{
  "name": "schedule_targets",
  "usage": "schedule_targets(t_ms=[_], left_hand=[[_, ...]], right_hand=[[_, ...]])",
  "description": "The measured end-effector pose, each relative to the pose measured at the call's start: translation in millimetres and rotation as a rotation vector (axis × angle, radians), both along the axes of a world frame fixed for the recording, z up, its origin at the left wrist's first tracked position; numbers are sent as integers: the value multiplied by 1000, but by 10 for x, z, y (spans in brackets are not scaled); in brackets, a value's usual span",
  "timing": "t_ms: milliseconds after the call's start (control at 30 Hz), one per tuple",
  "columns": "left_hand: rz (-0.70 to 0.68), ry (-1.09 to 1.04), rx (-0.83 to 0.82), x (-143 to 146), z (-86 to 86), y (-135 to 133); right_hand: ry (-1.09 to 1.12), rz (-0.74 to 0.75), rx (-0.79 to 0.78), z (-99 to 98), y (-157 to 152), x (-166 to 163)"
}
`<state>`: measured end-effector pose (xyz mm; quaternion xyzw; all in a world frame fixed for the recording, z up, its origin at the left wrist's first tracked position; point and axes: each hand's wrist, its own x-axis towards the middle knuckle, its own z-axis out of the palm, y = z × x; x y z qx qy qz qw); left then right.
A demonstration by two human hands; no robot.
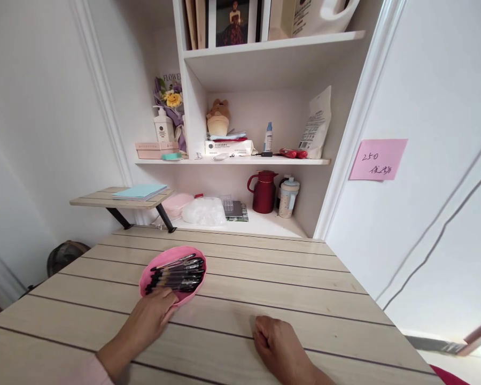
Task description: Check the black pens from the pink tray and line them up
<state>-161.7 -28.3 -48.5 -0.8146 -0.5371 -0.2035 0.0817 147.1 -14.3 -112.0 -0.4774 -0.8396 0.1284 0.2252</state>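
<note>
Under both hands, wood-planked tabletop, reaching out well beyond the fingers. Just ahead of the left hand, a pink tray. Looks thin-walled and soft, probably light in itself, with most of the weight likely in the load; may flex if squeezed at one side only, so best taken low at opposite walls, or slid along rather than lifted by the rim. Lies directly beyond the left hand, in contact at the near edge, and forward and to the left of the right hand, well apart from it. At that near edge, bent left fingers over the rim; whether pinching the wall, a pen or nothing, impossible to tell. On the right, a loose fist of curled fingers at bare planks, with nothing visible inside. Just past the left fingertips, within the tray, a bundle of dark pens, roughly side by side: presumably light, stiff and smooth, prone to roll and slip, hardly fragile; best pinched around mid-barrel.
</note>
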Motion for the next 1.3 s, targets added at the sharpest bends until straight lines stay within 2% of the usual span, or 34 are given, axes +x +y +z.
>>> schedule_targets(t_ms=[100, 367, 500, 633, 733, 867, 967, 1033, 1100, 1200, 1300], left_hand=[[43, 92, -76, 30, -27, 1], [128, 83, -34, 54, -72, 20], [87, -4, -9, 288, -26, -107], [-33, -248, -277, 727, -52, -234], [-40, -415, -469, 980, -143, -226], [-53, -494, -556, 1117, -248, -117], [-53, -639, -614, 1186, -235, 33], [-25, -821, -659, 1251, -170, 183], [21, -1021, -639, 1320, -71, 356], [113, -1243, -515, 1391, 75, 580], [201, -1334, -389, 1383, 141, 686]], right_hand=[[6, 2, -3, 4, 8, 0], [4, -19, -31, -29, -1, 2], [3, -18, -60, 23, -4, -1], [14, 19, -118, 177, -20, 20], [26, 82, -170, 273, -43, 58], [-57, 178, -97, 297, -36, 121], [-65, 145, -33, 345, 51, 147], [69, 75, -51, 442, 154, 138], [318, 5, -115, 578, 274, 110], [744, -62, -220, 770, 434, 62], [1010, -108, -251, 840, 545, 68]])
